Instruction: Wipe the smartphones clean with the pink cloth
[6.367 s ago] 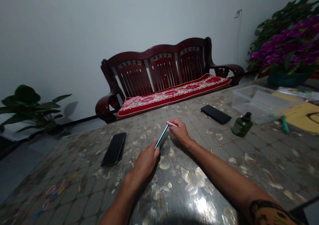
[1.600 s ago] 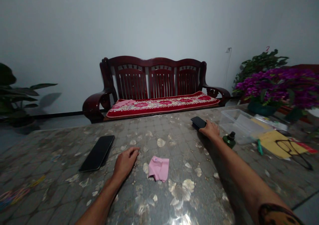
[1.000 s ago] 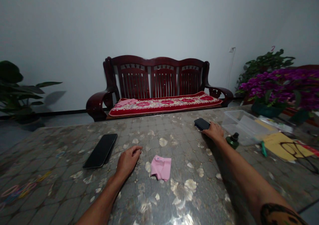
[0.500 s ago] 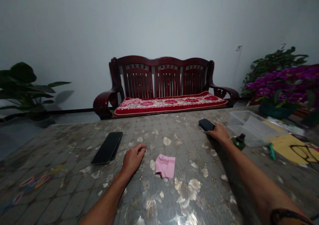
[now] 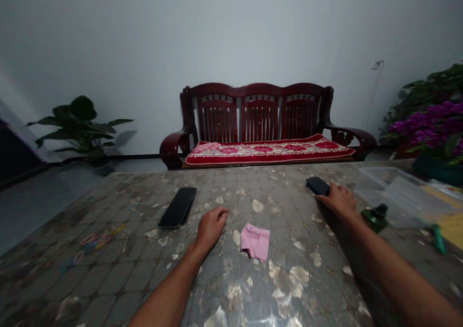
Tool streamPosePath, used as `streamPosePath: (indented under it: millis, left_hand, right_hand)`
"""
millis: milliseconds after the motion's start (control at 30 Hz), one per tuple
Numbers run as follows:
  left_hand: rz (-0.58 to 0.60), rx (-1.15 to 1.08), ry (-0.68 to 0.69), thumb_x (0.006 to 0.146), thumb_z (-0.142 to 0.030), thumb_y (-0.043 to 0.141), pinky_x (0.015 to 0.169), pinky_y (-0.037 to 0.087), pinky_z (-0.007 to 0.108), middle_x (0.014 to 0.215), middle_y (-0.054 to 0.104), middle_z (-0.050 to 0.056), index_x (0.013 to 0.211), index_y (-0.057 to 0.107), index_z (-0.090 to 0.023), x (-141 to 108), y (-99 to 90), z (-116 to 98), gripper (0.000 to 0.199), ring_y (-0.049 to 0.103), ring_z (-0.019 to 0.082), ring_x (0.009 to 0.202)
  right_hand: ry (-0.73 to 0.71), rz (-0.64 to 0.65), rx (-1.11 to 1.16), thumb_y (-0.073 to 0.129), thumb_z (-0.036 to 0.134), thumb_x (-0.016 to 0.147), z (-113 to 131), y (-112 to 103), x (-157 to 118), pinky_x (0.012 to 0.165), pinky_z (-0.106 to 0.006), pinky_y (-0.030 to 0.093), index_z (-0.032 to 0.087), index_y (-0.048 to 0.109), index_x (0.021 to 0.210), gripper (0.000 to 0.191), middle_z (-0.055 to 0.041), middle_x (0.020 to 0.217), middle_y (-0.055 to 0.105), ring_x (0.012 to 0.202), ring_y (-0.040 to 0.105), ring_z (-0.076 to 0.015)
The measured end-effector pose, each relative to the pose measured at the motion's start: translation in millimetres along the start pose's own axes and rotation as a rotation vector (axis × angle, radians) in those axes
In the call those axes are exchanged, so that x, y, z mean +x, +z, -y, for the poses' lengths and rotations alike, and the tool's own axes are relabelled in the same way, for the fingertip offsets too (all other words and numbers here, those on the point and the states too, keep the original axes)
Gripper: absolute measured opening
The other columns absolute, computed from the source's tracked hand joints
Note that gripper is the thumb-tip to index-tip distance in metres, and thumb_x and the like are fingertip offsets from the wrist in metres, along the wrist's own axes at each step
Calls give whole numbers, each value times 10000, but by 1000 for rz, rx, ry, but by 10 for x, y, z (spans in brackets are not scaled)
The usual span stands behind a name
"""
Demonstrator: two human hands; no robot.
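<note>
My left hand (image 5: 212, 226) rests on the table with its fingers curled loosely together and nothing visible in them. It lies between a black smartphone (image 5: 178, 207) on its left and a small crumpled pink cloth (image 5: 255, 241) on its right. Farther off to the right, my right hand (image 5: 339, 199) is closed on the near right end of a small dark rectangular case (image 5: 317, 185), which lies on the tabletop. The thumb is along the case's near side; the other fingertips are partly hidden. A dark green bottle (image 5: 375, 218) stands beside my right wrist.
Coloured bands (image 5: 97, 241) lie at the left of the patterned table (image 5: 144, 279). A clear plastic box (image 5: 392, 197), a green object (image 5: 438, 239) and yellow paper (image 5: 454, 228) are at the right. Beyond the table are a wooden bench (image 5: 249, 117), a potted plant (image 5: 88, 129) and purple flowers (image 5: 430, 129).
My view has turned left, so everything appears farther right in the picture. Both hands keep about the same places relative to the cloth, the smartphone and the dark case.
</note>
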State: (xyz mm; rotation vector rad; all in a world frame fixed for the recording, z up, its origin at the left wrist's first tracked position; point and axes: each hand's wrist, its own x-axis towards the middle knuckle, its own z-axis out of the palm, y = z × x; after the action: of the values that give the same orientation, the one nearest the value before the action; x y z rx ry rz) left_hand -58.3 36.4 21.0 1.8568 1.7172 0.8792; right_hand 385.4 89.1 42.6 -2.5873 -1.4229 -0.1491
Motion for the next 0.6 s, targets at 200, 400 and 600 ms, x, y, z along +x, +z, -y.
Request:
streamPosePath:
  millis: [200, 400, 600]
  left_hand:
    - [-113, 67, 75, 902, -211, 509, 962, 460, 351, 1119, 729, 87, 1103, 715, -200, -37, -7, -1, 288, 653, 252, 1053]
    - [-402, 414, -47, 874, -198, 560, 1106, 352, 384, 1367, 590, 75, 1339, 573, -249, 20, -370, -37, 468, 485, 264, 1290]
    - [-306, 609, -433, 822, -444, 668, 1098, 338, 530, 1490, 428, 196, 1484, 400, -195, 192, -773, 118, 756, 313, 381, 1422]
  right_hand:
    - [-484, 14, 351, 575, 396, 867, 667, -158, -660, 1003, -398, 437, 196, 526, 1371, 544, -143, 1323, 569, 1195, 550, -307]
    - [-896, 421, 519, 698, 433, 764, 1237, -405, -1585, 984, -384, 436, 223, 492, 1440, 737, -115, 1344, 551, 1191, 547, -300]
    - [-1056, 534, 421, 753, 405, 697, 1325, -460, -1979, 1010, -398, 391, 250, 444, 1474, 851, -119, 1358, 511, 1229, 476, -305]
